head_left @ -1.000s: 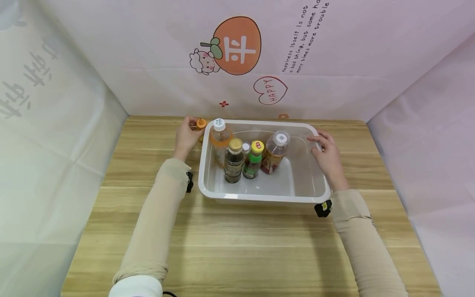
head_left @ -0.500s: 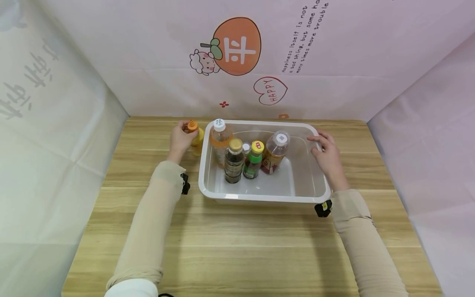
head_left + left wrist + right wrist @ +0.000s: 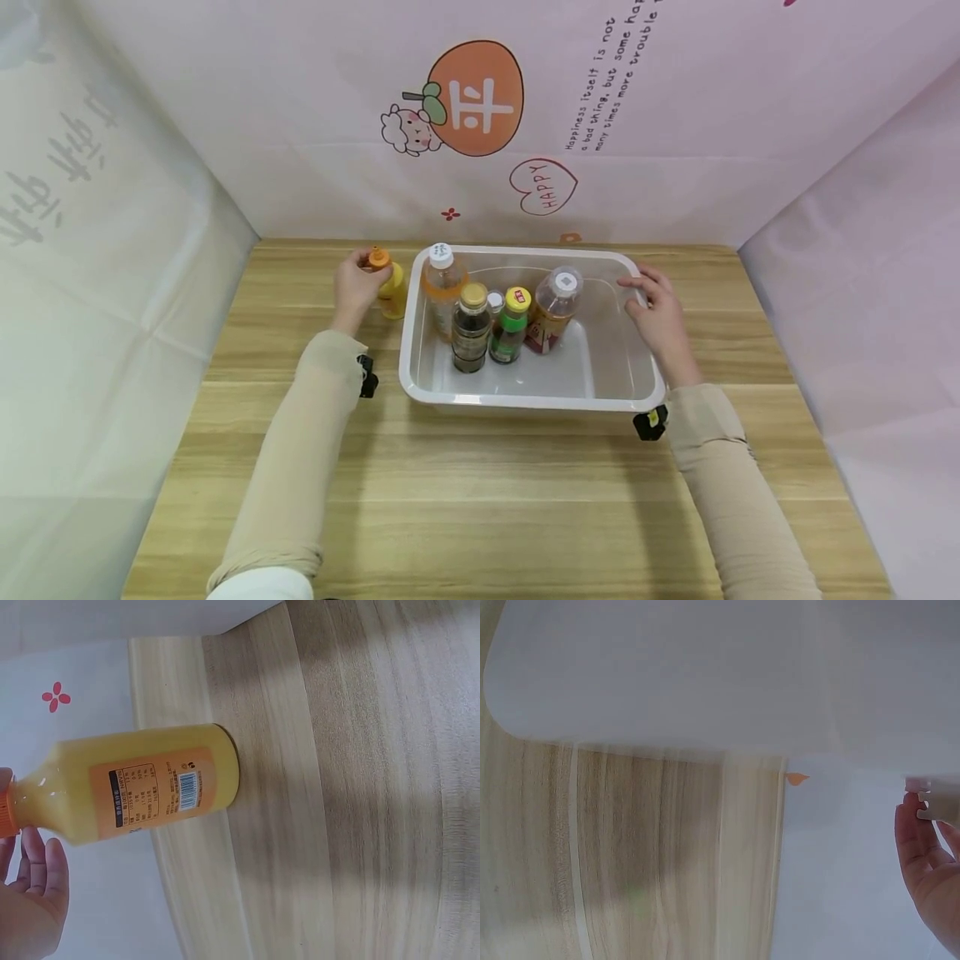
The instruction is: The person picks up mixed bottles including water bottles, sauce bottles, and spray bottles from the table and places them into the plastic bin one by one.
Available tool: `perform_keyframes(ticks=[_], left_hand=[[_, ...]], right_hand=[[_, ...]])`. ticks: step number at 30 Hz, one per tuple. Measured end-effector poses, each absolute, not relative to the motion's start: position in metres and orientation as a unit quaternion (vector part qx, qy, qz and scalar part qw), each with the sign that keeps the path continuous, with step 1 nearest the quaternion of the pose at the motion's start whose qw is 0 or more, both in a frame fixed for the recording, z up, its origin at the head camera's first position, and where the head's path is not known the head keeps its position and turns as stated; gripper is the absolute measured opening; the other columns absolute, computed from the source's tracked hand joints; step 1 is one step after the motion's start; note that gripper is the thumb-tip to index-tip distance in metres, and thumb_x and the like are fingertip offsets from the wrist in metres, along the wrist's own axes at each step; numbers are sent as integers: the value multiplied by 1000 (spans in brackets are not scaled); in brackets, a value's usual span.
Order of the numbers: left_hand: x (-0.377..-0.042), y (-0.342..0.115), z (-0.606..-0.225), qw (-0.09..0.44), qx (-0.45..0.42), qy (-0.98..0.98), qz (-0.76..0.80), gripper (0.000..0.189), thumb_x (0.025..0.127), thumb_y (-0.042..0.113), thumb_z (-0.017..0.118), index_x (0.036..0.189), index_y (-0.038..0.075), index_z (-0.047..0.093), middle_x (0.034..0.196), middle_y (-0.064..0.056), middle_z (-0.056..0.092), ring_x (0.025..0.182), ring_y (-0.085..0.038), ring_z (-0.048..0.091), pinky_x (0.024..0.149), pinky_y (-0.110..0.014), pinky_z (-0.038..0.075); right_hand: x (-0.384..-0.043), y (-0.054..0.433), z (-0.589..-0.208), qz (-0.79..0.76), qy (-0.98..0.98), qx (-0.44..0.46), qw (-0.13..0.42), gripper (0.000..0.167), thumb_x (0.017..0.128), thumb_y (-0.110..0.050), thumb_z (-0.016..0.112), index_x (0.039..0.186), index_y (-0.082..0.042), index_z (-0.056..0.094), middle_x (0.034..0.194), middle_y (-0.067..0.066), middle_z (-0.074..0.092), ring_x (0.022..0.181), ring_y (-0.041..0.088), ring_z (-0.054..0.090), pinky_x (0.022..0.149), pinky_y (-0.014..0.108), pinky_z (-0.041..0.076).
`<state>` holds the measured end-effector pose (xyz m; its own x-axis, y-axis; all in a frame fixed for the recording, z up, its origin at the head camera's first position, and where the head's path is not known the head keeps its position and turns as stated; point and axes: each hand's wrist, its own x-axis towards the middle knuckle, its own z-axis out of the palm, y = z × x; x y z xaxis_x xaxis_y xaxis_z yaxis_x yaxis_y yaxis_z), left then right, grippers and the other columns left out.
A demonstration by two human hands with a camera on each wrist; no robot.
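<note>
My left hand [image 3: 351,290] pinches the orange cap of a yellow squeeze bottle [image 3: 394,297] just left of a white plastic bin [image 3: 525,402]. In the left wrist view the bottle [image 3: 75,780] shows an orange label with a barcode, and its base meets the wooden table. My right hand [image 3: 662,321] grips the bin's right rim, with some fingers outside the wall and others over the inner edge. Inside the bin's left half stand a dark gold-capped bottle [image 3: 470,333], a green bottle with a yellow cap [image 3: 510,329] and a white-capped bottle with an orange band [image 3: 444,290].
A clear-topped bottle with dark red liquid [image 3: 553,312] leans near the bin's middle. A small white-capped bottle [image 3: 495,301] is mostly hidden behind others. The wooden table [image 3: 480,517] ends at a printed white back wall [image 3: 337,183].
The left hand has carried the squeeze bottle leftward, away from the bin's left edge, and more of the bottle now shows. The right hand keeps its hold on the rim.
</note>
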<state>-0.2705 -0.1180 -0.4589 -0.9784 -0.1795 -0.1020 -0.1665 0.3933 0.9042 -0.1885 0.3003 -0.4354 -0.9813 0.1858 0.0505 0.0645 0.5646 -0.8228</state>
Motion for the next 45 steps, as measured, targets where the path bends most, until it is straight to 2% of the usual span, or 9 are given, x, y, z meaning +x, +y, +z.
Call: perform_keyframes(ticks=[7, 12, 14, 17, 20, 23, 31, 37, 45], left_hand=[[-268, -126, -455, 9, 134, -829, -543, 51, 89, 15, 64, 134, -4, 50, 131, -20, 57, 115, -29, 57, 100, -36, 49], [-268, -129, -444, 19, 143, -825, -547, 49, 88, 20, 65, 131, -3, 54, 128, -19, 59, 112, -25, 58, 95, -29, 51], [-267, -129, -437, 29, 141, -825, -546, 48, 88, 21, 66, 129, -2, 55, 125, -19, 61, 109, -24, 58, 90, -26, 51], [-267, -130, -428, 43, 131, -830, -540, 48, 88, 23, 67, 128, -2, 57, 123, -19, 62, 105, -22, 59, 86, -24, 50], [-266, -129, -417, 45, 123, -831, -541, 49, 87, 26, 67, 129, 0, 57, 123, -17, 62, 104, -20, 58, 86, -26, 51], [-266, -127, -405, 47, 117, -828, -547, 51, 87, 29, 68, 130, 3, 57, 123, -14, 61, 102, -16, 57, 88, -25, 50], [-266, -119, -376, 104, 101, -790, -596, 46, 85, 25, 70, 125, 4, 60, 96, 6, 56, 83, -4, 48, 72, -15, 42], [-263, -109, -355, 149, 83, -769, -617, 46, 84, 21, 71, 124, 4, 60, 94, 6, 55, 77, -4, 45, 68, -15, 38], [-252, -95, -324, 173, 40, -761, -624, 44, 82, 25, 73, 121, 7, 64, 95, 6, 57, 77, -5, 44, 68, -17, 37]], right_hand=[[-188, 299, -435, 464, -880, -66, 71, 34, 84, 7, 49, 117, 7, 61, 147, 15, 39, 131, 31, 41, 88, 17, 34], [-187, 300, -435, 466, -879, -68, 70, 35, 84, 7, 49, 117, 7, 61, 147, 15, 39, 131, 31, 40, 89, 18, 35], [-188, 301, -435, 464, -881, -69, 67, 36, 85, 7, 49, 118, 7, 61, 148, 14, 38, 131, 31, 41, 91, 22, 37], [-188, 301, -435, 460, -883, -68, 62, 36, 85, 6, 48, 119, 6, 60, 149, 15, 37, 131, 32, 40, 99, 34, 40], [-189, 302, -435, 460, -883, -68, 58, 36, 86, 5, 48, 120, 6, 59, 150, 15, 35, 132, 34, 39, 105, 47, 39], [-189, 303, -436, 461, -883, -68, 57, 36, 86, 5, 48, 120, 6, 59, 150, 15, 35, 132, 35, 39, 107, 52, 37], [-189, 303, -437, 461, -883, -65, 56, 37, 85, 4, 47, 120, 6, 59, 149, 15, 36, 133, 35, 38, 107, 52, 35], [-189, 303, -436, 459, -884, -66, 57, 36, 85, 5, 48, 120, 6, 59, 149, 16, 36, 133, 36, 38, 107, 53, 36], [-188, 302, -436, 461, -883, -73, 51, 36, 87, 3, 47, 121, 5, 59, 150, 13, 35, 132, 34, 39, 104, 50, 38]])
